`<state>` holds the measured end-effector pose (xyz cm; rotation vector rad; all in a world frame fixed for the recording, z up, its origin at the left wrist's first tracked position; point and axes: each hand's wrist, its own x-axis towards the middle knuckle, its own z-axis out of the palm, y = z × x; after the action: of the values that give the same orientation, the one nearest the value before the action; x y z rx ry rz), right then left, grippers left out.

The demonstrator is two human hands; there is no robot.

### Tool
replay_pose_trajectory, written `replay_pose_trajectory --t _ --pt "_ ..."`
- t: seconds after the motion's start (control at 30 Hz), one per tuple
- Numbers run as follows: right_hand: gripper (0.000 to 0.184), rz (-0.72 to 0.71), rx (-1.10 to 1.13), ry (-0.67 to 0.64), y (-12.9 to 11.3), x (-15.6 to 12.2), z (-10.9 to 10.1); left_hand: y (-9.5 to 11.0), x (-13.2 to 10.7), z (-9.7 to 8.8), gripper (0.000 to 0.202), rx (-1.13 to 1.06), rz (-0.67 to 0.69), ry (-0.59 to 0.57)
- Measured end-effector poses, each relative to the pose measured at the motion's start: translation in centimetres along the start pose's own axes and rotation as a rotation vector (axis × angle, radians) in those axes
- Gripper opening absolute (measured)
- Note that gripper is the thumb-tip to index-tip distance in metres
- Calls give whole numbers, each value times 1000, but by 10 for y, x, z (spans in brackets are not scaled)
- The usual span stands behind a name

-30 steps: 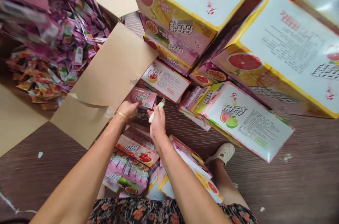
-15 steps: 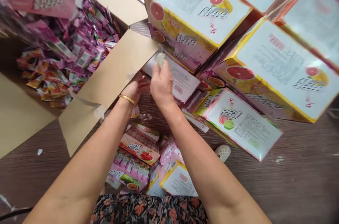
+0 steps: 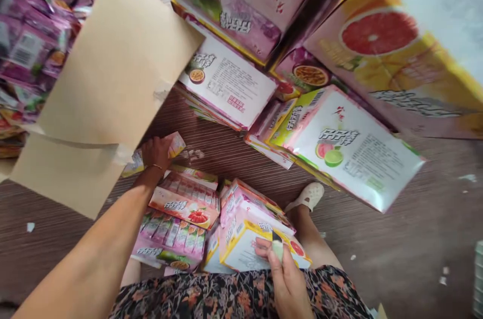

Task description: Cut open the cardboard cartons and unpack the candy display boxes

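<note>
While the left hand point(image 3: 156, 150) closed over a pink packet point(image 3: 176, 143) on the floor beside the cardboard flap point(image 3: 113, 67), apparently pinning it flat, the right hand point(image 3: 289, 281) pinched a small pale piece point(image 3: 277, 250) against the yellow-edged box point(image 3: 241, 248), probably for steadiness.

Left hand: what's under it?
A pink-and-yellow packet lies under the left hand on the wooden floor; its far end sticks out past the fingers. A second packet peeks out by the wrist, at the cardboard flap. The palm hides the rest.
</note>
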<state>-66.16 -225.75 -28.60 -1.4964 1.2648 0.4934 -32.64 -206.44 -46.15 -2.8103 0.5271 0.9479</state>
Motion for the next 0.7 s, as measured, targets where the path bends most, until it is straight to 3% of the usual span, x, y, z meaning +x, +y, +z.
replay_pose_trajectory --t 0.1,0.2,0.27,0.4,0.5,0.57,0.63,0.7 --pt "47 -10 41 -19 -8 -5 -1 20 -44 -29 63 82 80 179" --pt "45 -62 92 -25 -32 -16 7 38 -106 -62 54 98 299 581" --pt "44 -108 118 -15 -46 -26 14 48 -141 -88 58 76 437 765" --pt "44 -183 154 -60 -60 -39 18 65 -182 -149 76 5 570 851" --pt "43 -190 183 -45 -69 -41 13 77 -189 -193 83 -79 620 869" --pt "44 -176 213 -17 -75 -41 8 84 -178 -219 82 -183 603 870" --pt "45 -160 242 -10 -79 -42 2 88 -155 -240 79 -399 477 827" --pt "46 -144 257 -19 -80 -43 -4 87 -128 -251 79 -757 232 710"
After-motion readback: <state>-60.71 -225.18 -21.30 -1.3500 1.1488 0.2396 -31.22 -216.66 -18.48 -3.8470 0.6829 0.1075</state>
